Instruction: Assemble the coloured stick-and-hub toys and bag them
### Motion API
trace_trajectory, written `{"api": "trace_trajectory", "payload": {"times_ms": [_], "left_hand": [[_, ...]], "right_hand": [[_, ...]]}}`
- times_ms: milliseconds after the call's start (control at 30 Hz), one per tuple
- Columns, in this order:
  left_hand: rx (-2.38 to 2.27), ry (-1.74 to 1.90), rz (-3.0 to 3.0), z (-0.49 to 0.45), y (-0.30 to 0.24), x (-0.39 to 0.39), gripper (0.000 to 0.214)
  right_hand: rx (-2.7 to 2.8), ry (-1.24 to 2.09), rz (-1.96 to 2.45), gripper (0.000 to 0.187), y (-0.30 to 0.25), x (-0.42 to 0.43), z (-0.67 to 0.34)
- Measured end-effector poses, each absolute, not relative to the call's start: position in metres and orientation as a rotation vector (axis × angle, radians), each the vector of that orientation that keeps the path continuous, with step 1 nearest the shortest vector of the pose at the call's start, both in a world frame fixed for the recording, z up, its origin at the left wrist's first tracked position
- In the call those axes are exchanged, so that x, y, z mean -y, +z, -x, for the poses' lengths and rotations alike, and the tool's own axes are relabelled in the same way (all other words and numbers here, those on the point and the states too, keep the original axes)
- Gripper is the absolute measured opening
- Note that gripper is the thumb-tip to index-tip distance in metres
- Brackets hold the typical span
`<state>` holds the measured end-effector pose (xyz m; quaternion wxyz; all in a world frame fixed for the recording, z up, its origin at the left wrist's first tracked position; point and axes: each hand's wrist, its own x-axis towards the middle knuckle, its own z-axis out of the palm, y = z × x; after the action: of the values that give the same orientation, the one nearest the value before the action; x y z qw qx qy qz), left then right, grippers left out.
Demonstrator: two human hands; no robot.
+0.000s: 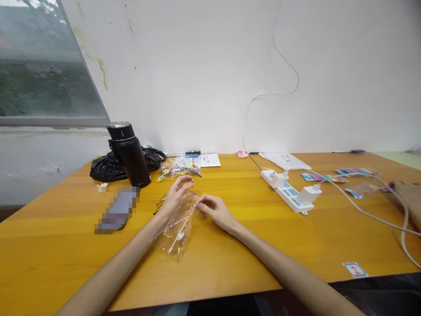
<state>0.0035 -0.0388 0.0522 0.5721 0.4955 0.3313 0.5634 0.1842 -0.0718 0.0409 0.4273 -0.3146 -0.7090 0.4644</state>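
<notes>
While both forearms reach over the table, the left hand and the right hand meet at the top edge of a clear bag. The left hand has loosely spread fingers and touches the bag mouth with the thumb and fingertips; the right hand pinches the same edge between thumb and forefinger. The bag hangs down toward the person and lies partly against the left wrist, near the middle of the table. Something small and white is inside it, but I cannot tell what it is.

Just beyond the left hand, some small coloured pieces lie on the wood. Further back there is a second clear packet with coloured items, and behind it a white paper. On the left a black bottle stands upright in front of a black plastic bag. Near it a blurred object lies flat.

On the right a white power strip holds two white plugs, and a cable runs from it toward the right edge. Coloured packets lie behind the strip. At the far right edge another person's hand rests on the table, well apart from the bag.
</notes>
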Motion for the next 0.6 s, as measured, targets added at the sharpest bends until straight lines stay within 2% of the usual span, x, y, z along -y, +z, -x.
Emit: {"api": "trace_trajectory", "payload": {"times_ms": [133,300,433,600], "left_hand": [[-0.559,1.181,-1.024,-0.003,0.055,0.045,0.035],[-0.212,0.815,-0.972,-0.005,0.053,0.058,0.062],[-0.149,0.650,-1.024,-0.019,0.041,0.071,0.078],[-0.195,0.577,-1.070,-0.031,0.032,0.083,0.071]], "right_hand": [[2.068,0.785,0.751,0.013,0.073,0.075,-0.201],[2.220,0.434,0.762,0.008,0.120,0.084,-0.226],[2.321,0.231,0.872,0.010,0.146,0.095,-0.244],[2.462,0.007,0.997,0.012,0.171,0.106,-0.260]]}}
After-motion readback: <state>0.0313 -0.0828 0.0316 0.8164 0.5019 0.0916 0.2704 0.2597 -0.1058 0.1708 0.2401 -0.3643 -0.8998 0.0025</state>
